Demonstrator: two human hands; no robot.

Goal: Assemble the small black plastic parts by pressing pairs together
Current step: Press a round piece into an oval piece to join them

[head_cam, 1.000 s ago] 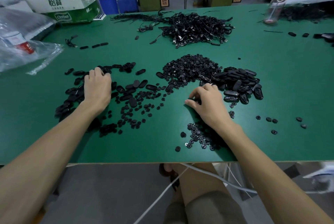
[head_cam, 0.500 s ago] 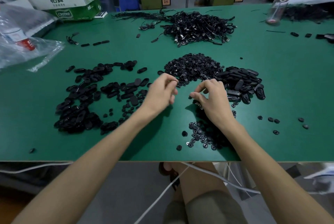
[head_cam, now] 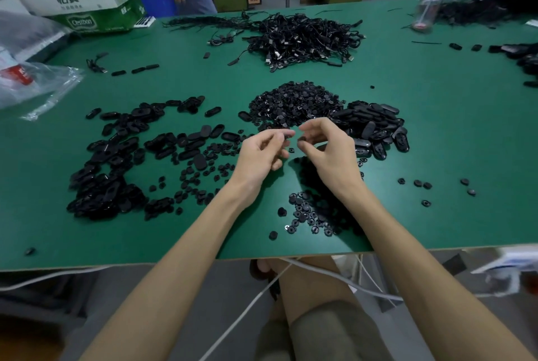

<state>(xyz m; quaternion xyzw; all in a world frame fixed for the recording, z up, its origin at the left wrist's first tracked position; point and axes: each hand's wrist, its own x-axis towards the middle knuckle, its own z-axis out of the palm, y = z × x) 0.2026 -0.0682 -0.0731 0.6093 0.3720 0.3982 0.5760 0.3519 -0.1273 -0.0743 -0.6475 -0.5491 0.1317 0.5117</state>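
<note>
Head view: left hand (head_cam: 259,154), right hand (head_cam: 329,151) pinch blurred, barely discernible black parts (head_cam: 288,134).

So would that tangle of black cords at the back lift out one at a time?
Probably not: the cords look thin and floppy, and lie tangled together, so several would likely drag along. They seem light.

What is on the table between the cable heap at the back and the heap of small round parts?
Nothing: in the head view, only bare green table separates the cable heap from the small parts heap.
</note>
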